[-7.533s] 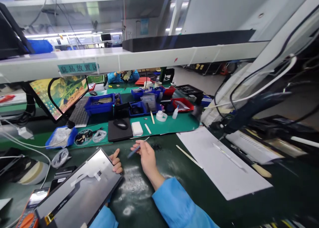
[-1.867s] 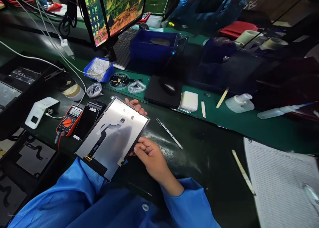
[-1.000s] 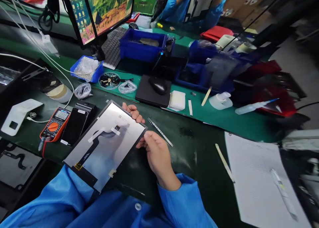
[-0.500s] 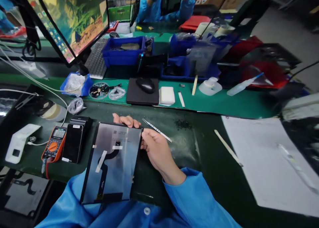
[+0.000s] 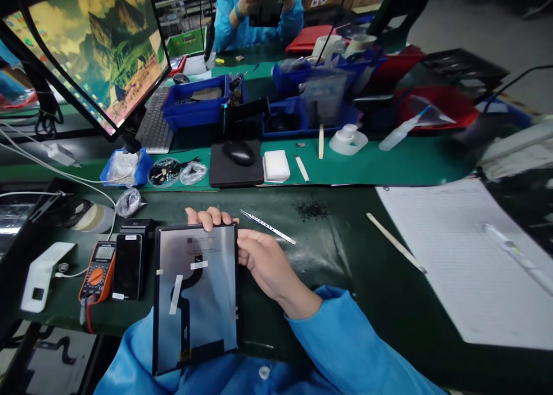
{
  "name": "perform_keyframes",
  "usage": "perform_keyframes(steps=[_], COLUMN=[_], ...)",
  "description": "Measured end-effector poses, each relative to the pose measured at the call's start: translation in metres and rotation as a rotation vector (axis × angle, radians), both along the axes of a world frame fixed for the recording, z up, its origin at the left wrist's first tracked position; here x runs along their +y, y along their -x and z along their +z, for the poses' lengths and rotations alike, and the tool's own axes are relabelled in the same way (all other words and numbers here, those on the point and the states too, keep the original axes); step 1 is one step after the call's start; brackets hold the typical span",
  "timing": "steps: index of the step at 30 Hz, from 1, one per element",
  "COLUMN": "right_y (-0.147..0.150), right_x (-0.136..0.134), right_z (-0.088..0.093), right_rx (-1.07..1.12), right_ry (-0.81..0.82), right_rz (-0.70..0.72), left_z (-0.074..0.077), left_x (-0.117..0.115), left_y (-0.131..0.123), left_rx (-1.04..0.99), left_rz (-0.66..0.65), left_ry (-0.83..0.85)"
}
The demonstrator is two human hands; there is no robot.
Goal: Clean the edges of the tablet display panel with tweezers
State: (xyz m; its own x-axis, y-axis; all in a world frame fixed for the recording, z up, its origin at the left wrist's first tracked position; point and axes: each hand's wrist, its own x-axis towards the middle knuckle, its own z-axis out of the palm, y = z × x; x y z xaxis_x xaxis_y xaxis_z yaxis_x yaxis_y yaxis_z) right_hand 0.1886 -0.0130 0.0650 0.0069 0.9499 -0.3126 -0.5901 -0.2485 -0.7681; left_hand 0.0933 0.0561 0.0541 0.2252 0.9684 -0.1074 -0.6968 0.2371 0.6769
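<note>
Here, panel [image 5: 211,303] in clasp of left hand [image 5: 211,217] and pinch of right hand [image 5: 268,265], blue bin [image 5: 144,167] of crumpled plastic [image 5: 122,167] beyond.

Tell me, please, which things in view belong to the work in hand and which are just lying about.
In use:
flat panel, with the left hand over its top edge and the right hand at its right edge
tweezers, probably, lying close by

Seemingly just lying about:
orange multimeter
black phone
computer mouse
white paper

Phone [image 5: 128,267] left of display panel [image 5: 206,303]
</note>
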Motion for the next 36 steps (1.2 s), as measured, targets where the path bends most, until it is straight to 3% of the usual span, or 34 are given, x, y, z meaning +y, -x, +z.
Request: perform_keyframes(steps=[3,12,19,26,36], right_y=[0.001,0.003,0.005,0.008,0.016], right_x=[0.001,0.000,0.002,0.002,0.001], right_z=[-0.002,-0.008,-0.006,-0.010,-0.004], right_rx=[-0.006,-0.148,-0.076,-0.051,0.125], right_ry=[0.016,-0.001,0.042,0.032,0.002], right_rz=[-0.047,-0.078,-0.111,-0.168,-0.253], left_z=[-0.001,0.012,0.013,0.005,0.010], left_x=[-0.001,-0.009,-0.014,-0.011,-0.022], left_y=[-0.002,-0.010,-0.017,-0.015,-0.026], left_rx=[-0.151,-0.071,-0.156,-0.155,-0.173], left_rz=[-0.034,0.046,0.150,0.133,0.256], left_ry=[0.004,0.081,0.068,0.046,0.050])
